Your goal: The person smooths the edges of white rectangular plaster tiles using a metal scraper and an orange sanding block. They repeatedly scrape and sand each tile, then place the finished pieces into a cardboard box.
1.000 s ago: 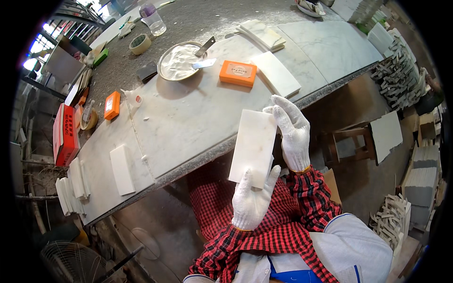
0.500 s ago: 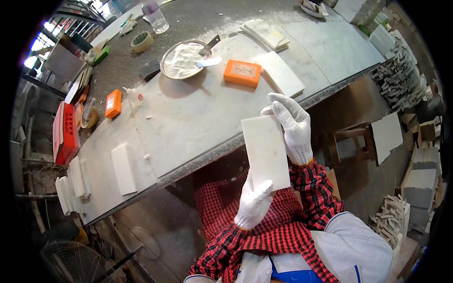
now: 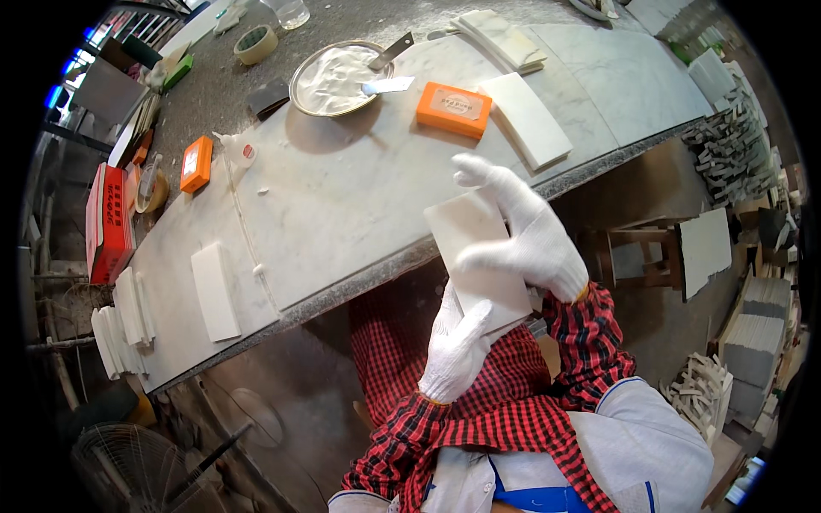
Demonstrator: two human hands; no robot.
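Note:
A rectangular white stone tile (image 3: pixel 462 224) is held up in front of my lap, just off the bench's near edge. Its lower end is gripped by my left hand (image 3: pixel 453 355), gloved in white knit, with the thumb on the face. My right hand (image 3: pixel 539 235), in a matching glove, lies across the tile's upper right part with its thumb and fingers stretched apart. Whether its palm touches the surface I cannot tell. Beyond, on the marble-topped bench (image 3: pixel 342 205), are an orange box (image 3: pixel 453 109) and a stack of white tiles (image 3: pixel 526 120).
A metal bowl of white paste (image 3: pixel 333 81) holds two scrapers. Another orange box (image 3: pixel 196 164), a tape roll (image 3: pixel 256 44) and a single white tile (image 3: pixel 215 291) lie on the left. A fan (image 3: pixel 128 466) stands lower left; stone strips (image 3: pixel 731 154) are piled at the right.
My right hand has left the tile's right edge and come across its face, fingers spreading. The tile has tilted slightly, still in my left hand. The view has shifted a little.

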